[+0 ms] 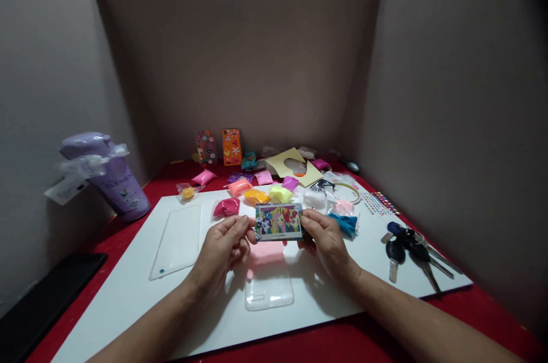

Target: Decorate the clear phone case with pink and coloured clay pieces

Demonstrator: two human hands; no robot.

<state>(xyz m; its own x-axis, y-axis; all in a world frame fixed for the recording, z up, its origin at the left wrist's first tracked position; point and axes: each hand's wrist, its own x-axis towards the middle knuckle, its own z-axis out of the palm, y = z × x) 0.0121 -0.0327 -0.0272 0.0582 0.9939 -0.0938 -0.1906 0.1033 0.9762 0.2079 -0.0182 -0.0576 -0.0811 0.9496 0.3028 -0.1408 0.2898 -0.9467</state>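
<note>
A small picture card (pixel 279 222) with cartoon ponies is held up between my two hands. My left hand (pixel 226 243) pinches its left edge between thumb and fingers. On the card's right edge, my right hand (pixel 326 240) is closed in the same way, its fingertips partly hidden behind the card. Below the card lies a clear phone case (pixel 272 289), its upper part covered with a pink layer (pixel 268 253). Another clear phone case (pixel 177 242) rests flat to the left of my left hand.
A white board (pixel 128 294) lies on red cloth (pixel 274 346). Behind the card are several coloured clay packets (pixel 257 197) and a yellow paper cutout (pixel 282 163). Keys (pixel 413 246) lie right; a purple cup (pixel 124 192) stands left. Two decorated cases (pixel 232 147) lean at the back.
</note>
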